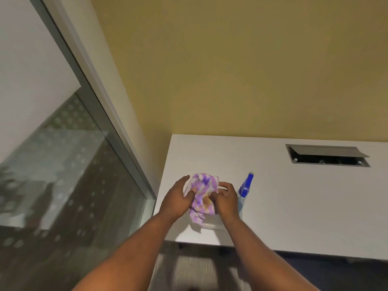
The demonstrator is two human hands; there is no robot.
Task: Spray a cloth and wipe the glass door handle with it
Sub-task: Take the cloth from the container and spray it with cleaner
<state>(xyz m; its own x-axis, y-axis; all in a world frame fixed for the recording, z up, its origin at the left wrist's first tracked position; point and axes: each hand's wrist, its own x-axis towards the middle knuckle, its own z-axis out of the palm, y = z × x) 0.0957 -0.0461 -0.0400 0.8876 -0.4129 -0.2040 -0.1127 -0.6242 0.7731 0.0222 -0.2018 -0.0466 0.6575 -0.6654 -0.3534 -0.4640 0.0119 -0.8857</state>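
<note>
Here a crumpled purple-and-white cloth (201, 192) is held between both hands above the near left part of a white table (294, 196). The left hand (177, 201) is pressed against the cloth's left side, its fingers partly spread and the thumb laid on the fabric. The right hand (225, 199) is closed on the cloth's right side, with the fingertips pinched into the folds. A loose tail of cloth hangs down between the wrists, close to the tabletop.

A spray bottle (244, 191) with a blue trigger head is seen just to the right of the right hand, standing on the table; its clear body is partly hidden by that hand. Whether hand and bottle touch cannot be told.

The table's near edge is crossed by both forearms, and its left edge lies near a glass panel (63, 164) set in a grey frame (100, 114). Open tabletop is left to the right and far side of the hands. Farther right, a cable hatch (327, 156) with a raised flap is set into the surface. A yellow wall (231, 70) is seen behind the table. The door handle is not shown.
</note>
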